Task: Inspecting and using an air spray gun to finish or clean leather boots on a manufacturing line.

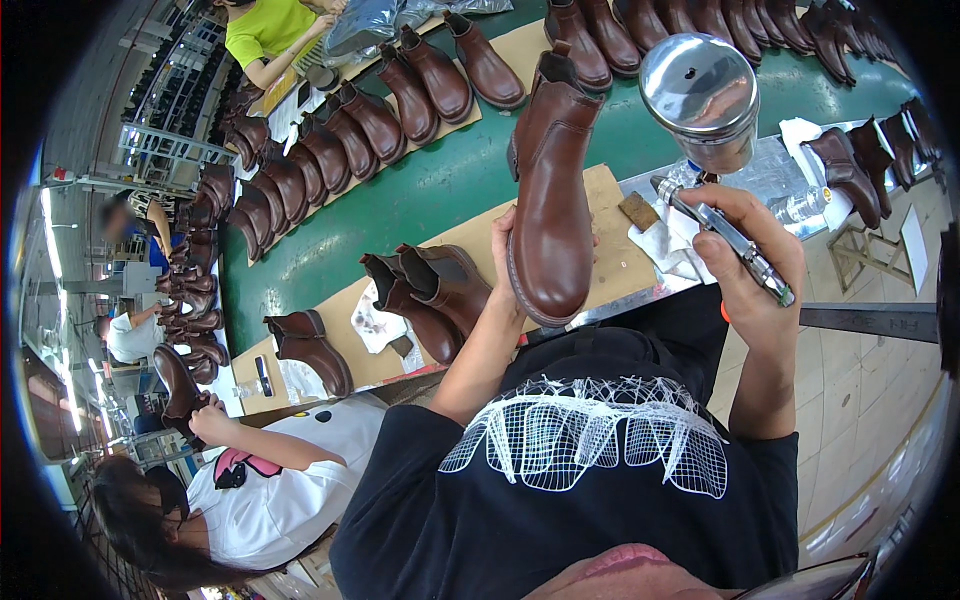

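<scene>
A brown leather ankle boot (556, 200) hangs upright before me with its toe pointing down toward my body. My left hand (504, 255) is wrapped round it from behind, so most of the fingers are hidden. In my right hand (755, 255) is a spray gun (735, 240) with a shiny metal cup (700, 95) on top. The fingers curl round the gun's body, which is to the right of the boot and apart from it. Below the gun's cup, a white cloth (668, 245) and a brown block (637, 211) lie on the bench edge.
Several brown boots line the green bench (540, 130) in rows. A pair of boots (430, 290) and a single boot (310, 350) stand on cardboard at my left. A co-worker in white (275, 490) holds another boot there. A clear plastic bottle (800, 207) lies at right.
</scene>
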### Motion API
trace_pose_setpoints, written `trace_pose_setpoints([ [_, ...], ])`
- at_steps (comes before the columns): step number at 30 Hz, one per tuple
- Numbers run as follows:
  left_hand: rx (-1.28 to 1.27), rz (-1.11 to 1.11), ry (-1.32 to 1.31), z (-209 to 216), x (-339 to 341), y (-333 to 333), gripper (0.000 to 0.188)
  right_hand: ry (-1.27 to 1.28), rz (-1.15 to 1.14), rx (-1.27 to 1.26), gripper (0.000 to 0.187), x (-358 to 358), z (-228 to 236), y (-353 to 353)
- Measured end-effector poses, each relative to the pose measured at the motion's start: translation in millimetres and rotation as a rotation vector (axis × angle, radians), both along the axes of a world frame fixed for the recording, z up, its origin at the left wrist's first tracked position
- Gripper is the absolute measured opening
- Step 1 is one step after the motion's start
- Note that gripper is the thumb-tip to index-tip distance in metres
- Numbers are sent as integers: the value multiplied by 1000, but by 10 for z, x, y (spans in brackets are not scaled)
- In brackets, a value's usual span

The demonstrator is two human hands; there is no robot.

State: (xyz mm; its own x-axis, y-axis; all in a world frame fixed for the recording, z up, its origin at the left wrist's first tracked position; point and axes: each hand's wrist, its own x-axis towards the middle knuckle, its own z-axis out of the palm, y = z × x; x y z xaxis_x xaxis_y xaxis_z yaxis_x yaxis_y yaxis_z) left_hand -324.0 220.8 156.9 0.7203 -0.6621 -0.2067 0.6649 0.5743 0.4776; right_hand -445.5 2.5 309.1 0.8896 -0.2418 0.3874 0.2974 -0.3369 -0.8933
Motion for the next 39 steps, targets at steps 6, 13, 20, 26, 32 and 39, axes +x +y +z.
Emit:
trace_pose_setpoints([
  [6, -118, -172, -10, -12, 60, 74, 62, -1, 13, -27, 25, -41, 20, -22],
  [13, -212, -198, -104, -15, 89, 8, 56, -20, 17, -95, 25, -95, 17, -22],
  [20, -246, -105, -42, 143, 50, -69, 57, 55, 47, -173, 27, -173, 33, -25],
  [26, -224, -101, -19, 43, 90, -73, 62, 72, 75, -225, 26, -194, -56, -73],
  [32, -641, -431, 292, -351, 137, 61, 72, 145, 76, -78, 28, -277, -248, -127],
  [39, -776, -544, 299, -381, -21, 31, 72, 80, 45, 81, 32, -233, 10, -182],
])
